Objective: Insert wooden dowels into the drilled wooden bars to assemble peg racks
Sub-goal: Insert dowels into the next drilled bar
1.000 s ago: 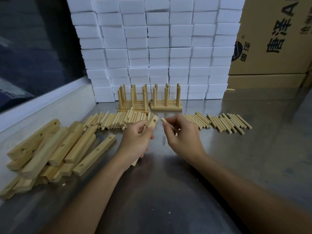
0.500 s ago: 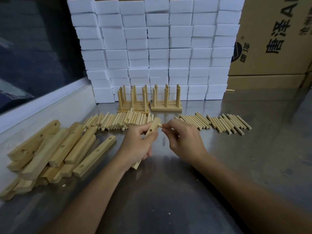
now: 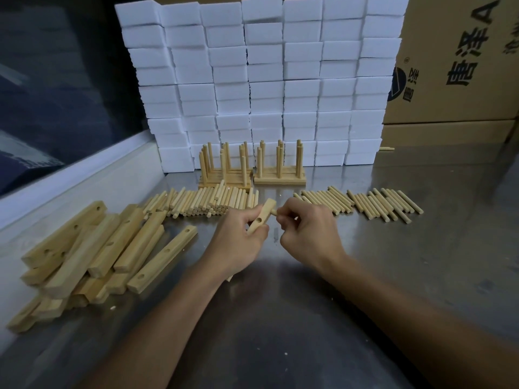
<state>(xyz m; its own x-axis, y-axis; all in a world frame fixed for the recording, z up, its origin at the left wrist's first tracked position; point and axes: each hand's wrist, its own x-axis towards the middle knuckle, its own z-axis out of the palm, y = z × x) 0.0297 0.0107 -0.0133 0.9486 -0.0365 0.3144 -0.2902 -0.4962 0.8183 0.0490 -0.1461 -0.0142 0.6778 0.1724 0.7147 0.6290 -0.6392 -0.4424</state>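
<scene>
Gripping the drilled bar (image 3: 259, 217) around its lower half, the left hand (image 3: 238, 242) held it tilted above the metal table (image 3: 421, 262), its upper end pointing away from the person. A dowel (image 3: 273, 211) was pinched in the curled fingertips of the right hand (image 3: 306, 234), and its tip was seen at the hole nearest the bar's upper end; how deep it sat could not be told. A second hole was left open just above the left thumb. Both pieces were judged light, stiff and dry, unlikely to slip. The dowel was thought best held close to its entering end, so that it would not be levered sideways. Spare bars (image 3: 92, 248) were heaped to the left, loose dowels (image 3: 202, 203) were laid beyond the hands, and finished racks (image 3: 279, 167) were stood before stacked white blocks (image 3: 264, 80).
</scene>
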